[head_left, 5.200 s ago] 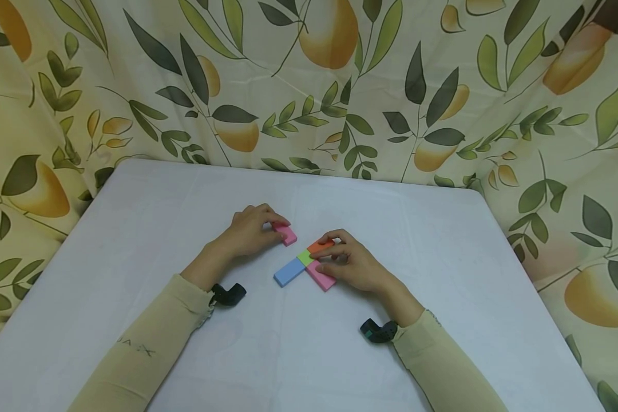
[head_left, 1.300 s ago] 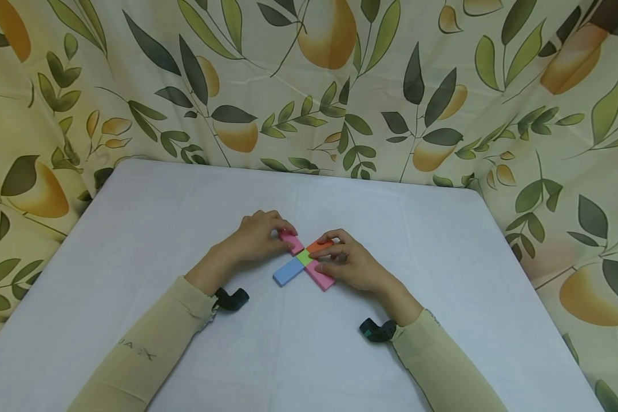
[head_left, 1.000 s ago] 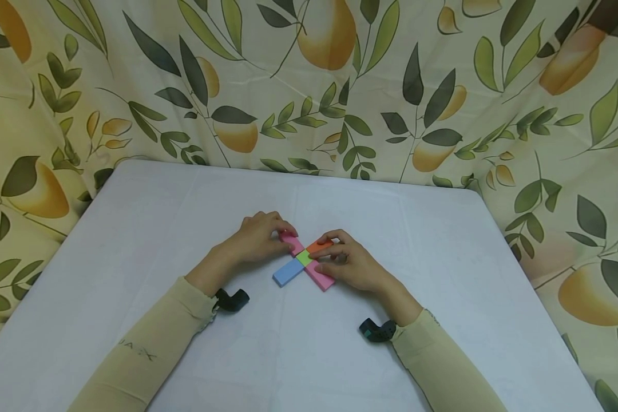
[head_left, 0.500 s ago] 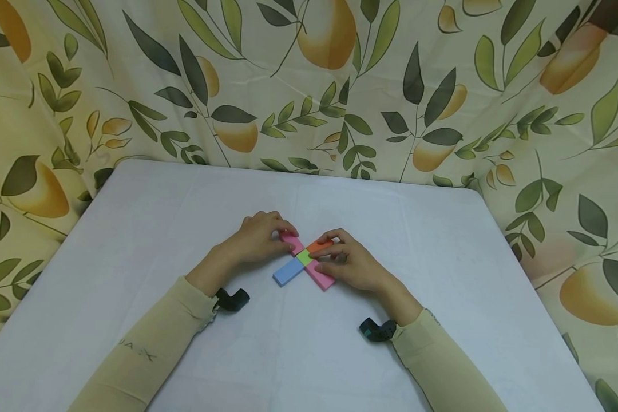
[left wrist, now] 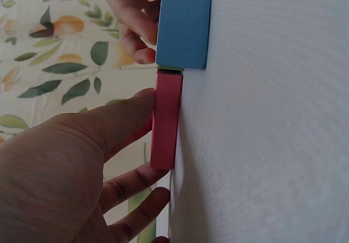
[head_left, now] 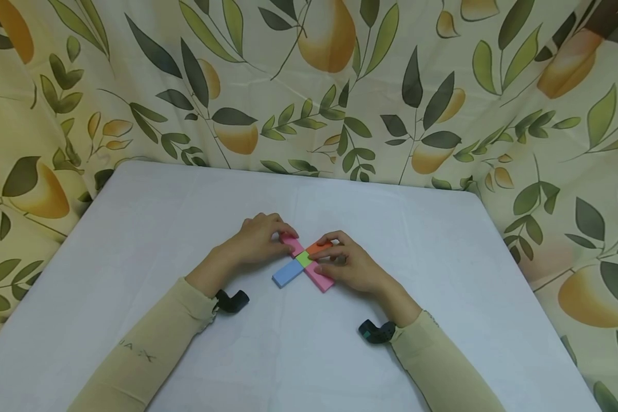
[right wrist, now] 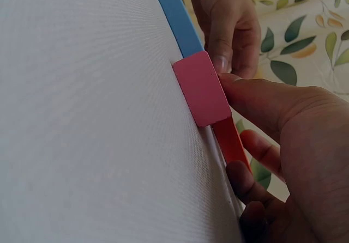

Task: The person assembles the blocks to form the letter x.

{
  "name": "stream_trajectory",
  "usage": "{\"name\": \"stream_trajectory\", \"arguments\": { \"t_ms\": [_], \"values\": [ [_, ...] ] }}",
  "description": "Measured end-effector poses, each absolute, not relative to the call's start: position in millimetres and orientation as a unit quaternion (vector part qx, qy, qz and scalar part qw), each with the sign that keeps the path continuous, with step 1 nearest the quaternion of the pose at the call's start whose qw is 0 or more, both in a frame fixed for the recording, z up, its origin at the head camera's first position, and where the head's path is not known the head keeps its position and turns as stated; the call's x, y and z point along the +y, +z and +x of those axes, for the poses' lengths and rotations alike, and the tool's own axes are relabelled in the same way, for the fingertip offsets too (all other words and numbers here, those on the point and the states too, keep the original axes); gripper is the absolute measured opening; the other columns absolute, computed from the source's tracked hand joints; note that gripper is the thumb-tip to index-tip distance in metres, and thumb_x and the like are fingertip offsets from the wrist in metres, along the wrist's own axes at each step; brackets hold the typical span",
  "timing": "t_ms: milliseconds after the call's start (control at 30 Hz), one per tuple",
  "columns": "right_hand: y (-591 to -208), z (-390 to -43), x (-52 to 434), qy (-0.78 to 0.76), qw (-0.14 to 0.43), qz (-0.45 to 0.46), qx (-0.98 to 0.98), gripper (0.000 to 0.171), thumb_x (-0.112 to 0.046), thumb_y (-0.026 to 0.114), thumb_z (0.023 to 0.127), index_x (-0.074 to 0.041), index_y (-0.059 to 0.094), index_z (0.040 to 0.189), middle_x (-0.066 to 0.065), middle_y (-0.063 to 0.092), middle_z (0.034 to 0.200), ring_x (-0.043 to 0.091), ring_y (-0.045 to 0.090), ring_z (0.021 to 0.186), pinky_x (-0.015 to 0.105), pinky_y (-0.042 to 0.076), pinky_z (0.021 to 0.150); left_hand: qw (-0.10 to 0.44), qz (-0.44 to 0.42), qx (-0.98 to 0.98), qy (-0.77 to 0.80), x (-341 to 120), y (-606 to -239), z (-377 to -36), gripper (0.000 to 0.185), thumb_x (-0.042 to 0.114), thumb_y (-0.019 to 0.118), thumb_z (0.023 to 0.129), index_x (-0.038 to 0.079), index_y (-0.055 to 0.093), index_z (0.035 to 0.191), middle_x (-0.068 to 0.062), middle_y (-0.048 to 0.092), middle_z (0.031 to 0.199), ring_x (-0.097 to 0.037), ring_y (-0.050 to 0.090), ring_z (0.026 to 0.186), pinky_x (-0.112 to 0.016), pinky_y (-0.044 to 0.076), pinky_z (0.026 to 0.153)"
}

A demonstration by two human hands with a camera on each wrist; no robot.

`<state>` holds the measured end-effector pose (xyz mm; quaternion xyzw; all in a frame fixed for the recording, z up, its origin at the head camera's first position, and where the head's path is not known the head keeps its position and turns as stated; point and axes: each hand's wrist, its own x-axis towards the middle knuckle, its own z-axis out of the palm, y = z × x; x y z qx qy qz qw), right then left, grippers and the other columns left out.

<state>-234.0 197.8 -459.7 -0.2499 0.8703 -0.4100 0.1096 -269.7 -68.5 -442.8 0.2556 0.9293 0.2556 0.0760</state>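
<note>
Several coloured blocks lie on the white table in an X. A small green block (head_left: 302, 258) forms the centre, with a blue block (head_left: 287, 273) at lower left and an orange block (head_left: 316, 248) at upper right. My left hand (head_left: 252, 240) pinches the upper-left pink block (head_left: 294, 246) between thumb and fingers, its inner end against the green one. My right hand (head_left: 357, 268) spans the other side: thumb on the lower-right pink block (head_left: 320, 280), fingers on the green and orange blocks. The right wrist view shows fingertips at the outer end of the orange block (right wrist: 232, 142).
The white-covered table (head_left: 226, 360) spreads around the blocks. Behind it hangs a curtain (head_left: 309, 126) printed with fruit and leaves. A black wrist camera (head_left: 232, 301) sits by the left cuff, another black camera (head_left: 377, 331) by the right.
Since the earliest frame, my left hand has brought the upper-left pink block down and right, from apart to against the green block. Over the last second, hands and blocks have stayed still.
</note>
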Motion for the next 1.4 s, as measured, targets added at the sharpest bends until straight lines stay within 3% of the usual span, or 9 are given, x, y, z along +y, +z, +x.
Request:
{"name": "stream_trajectory", "arguments": {
  "t_ms": [367,733,1200,1400],
  "values": [
    [-460.4,-234.2,198.6,-0.407,0.109,-0.251,0.872,0.025,-0.031,0.073,0.086,-0.037,0.072,0.11,-0.01,0.046,0.133,0.017,0.048,0.115,0.04,0.041,0.092,0.076,0.254,0.928,0.263,-67.5,-446.3,-269.9,0.032,0.048,0.068,0.086,0.037,0.068,0.116,0.011,0.056,0.104,-0.015,0.047,0.104,-0.047,0.032,0.091],
    [-465.2,-238.1,198.7,-0.402,0.096,-0.254,0.874,0.025,-0.038,0.073,0.085,-0.037,0.072,0.111,-0.013,0.048,0.129,0.016,0.044,0.124,0.043,0.04,0.097,0.082,0.249,0.93,0.258,-67.0,-446.3,-271.6,0.041,0.051,0.067,0.086,0.038,0.063,0.125,0.01,0.056,0.111,-0.014,0.048,0.108,-0.048,0.033,0.094],
    [-462.9,-239.0,203.2,-0.408,0.07,-0.247,0.876,0.026,-0.034,0.069,0.089,-0.031,0.07,0.116,-0.007,0.05,0.126,0.018,0.053,0.098,0.033,0.046,0.079,0.09,0.236,0.93,0.266,-66.6,-448.2,-276.2,0.048,0.051,0.068,0.085,0.034,0.06,0.129,0.005,0.058,0.12,-0.016,0.049,0.115,-0.05,0.036,0.096],
    [-460.8,-240.0,205.3,-0.397,0.055,-0.238,0.885,0.033,-0.037,0.069,0.089,-0.028,0.067,0.121,-0.009,0.05,0.125,0.017,0.052,0.105,0.036,0.046,0.081,0.091,0.245,0.928,0.267,-68.3,-446.4,-277.0,0.048,0.049,0.065,0.089,0.031,0.057,0.133,0.002,0.055,0.13,-0.02,0.048,0.125,-0.053,0.036,0.102]
  ]
}}
